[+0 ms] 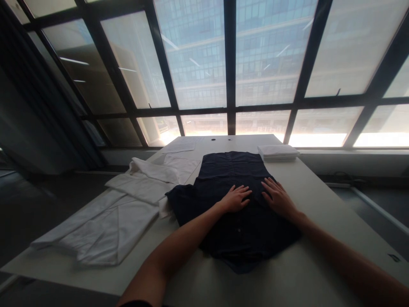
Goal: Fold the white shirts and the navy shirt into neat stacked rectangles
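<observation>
A dark navy shirt (230, 170) lies spread on the white table (287, 277), its collar end towards me and a short sleeve sticking out to the left. My left hand (235, 198) rests flat on the middle of the shirt, fingers spread and pointing right. On the shirt's right part lies my right hand (278, 198), palm down, its fingers apart and pointing away to the left. A narrow strip of dark cloth separates the two hands. Neither hand grips the fabric. The shirt's underside is hidden.
White garments (105, 226) lie loosely along the table's left side. A folded white stack (277, 152) sits at the far right edge, and a sheet of paper (180, 145) at the far left. Large windows (198, 55) rise behind the table; a dark curtain (47, 94) hangs left.
</observation>
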The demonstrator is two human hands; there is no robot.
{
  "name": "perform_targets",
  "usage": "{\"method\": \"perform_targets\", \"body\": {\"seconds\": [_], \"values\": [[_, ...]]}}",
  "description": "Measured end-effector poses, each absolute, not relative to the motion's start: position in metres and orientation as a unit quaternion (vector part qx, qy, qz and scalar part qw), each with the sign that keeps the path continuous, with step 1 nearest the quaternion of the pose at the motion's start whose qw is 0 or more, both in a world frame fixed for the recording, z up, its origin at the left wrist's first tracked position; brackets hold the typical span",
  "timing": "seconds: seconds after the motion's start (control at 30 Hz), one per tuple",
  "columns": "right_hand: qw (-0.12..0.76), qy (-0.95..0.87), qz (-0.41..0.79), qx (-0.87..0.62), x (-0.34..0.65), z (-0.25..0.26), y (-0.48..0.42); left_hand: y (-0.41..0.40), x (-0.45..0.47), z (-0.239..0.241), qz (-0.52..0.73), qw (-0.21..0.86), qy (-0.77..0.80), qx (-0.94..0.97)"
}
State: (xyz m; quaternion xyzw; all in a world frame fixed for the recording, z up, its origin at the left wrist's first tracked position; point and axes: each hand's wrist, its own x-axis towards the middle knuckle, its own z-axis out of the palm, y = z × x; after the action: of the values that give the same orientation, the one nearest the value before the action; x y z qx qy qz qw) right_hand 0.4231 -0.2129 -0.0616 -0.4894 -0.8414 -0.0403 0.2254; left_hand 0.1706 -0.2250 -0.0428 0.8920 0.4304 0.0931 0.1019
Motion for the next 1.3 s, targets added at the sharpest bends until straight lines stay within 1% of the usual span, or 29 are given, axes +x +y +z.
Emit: {"method": "perform_targets", "body": {"seconds": [0.1,0.2,0.3,0.53,0.77,1.0,1.17,1.3], "values": [[0.202,-0.889,-0.007,-0.412,0.415,-0.061,-0.22,-0.224,0.171,-0.045,0.096,0.093,0.426,0.895],[0.156,-0.895,0.034,-0.416,0.412,-0.065,-0.222,-0.224,0.171,-0.046,0.098,0.089,0.426,0.895],[0.14,-0.891,0.054,-0.429,0.413,-0.067,-0.22,-0.224,0.17,-0.046,0.096,0.091,0.424,0.896],[0.142,-0.887,0.066,-0.435,0.416,-0.069,-0.216,-0.223,0.17,-0.045,0.099,0.094,0.424,0.895],[0.176,-0.853,0.051,-0.489,0.416,-0.076,-0.213,-0.223,0.17,-0.046,0.099,0.096,0.426,0.894],[0.157,-0.847,0.055,-0.505,0.415,-0.077,-0.212,-0.226,0.17,-0.043,0.095,0.102,0.426,0.894],[0.152,-0.848,0.052,-0.505,0.414,-0.075,-0.213,-0.244,0.155,-0.038,0.063,0.116,0.412,0.902],[0.162,-0.849,0.051,-0.5,0.415,-0.078,-0.212,-0.27,0.127,-0.035,0.069,0.102,0.424,0.897]]}}
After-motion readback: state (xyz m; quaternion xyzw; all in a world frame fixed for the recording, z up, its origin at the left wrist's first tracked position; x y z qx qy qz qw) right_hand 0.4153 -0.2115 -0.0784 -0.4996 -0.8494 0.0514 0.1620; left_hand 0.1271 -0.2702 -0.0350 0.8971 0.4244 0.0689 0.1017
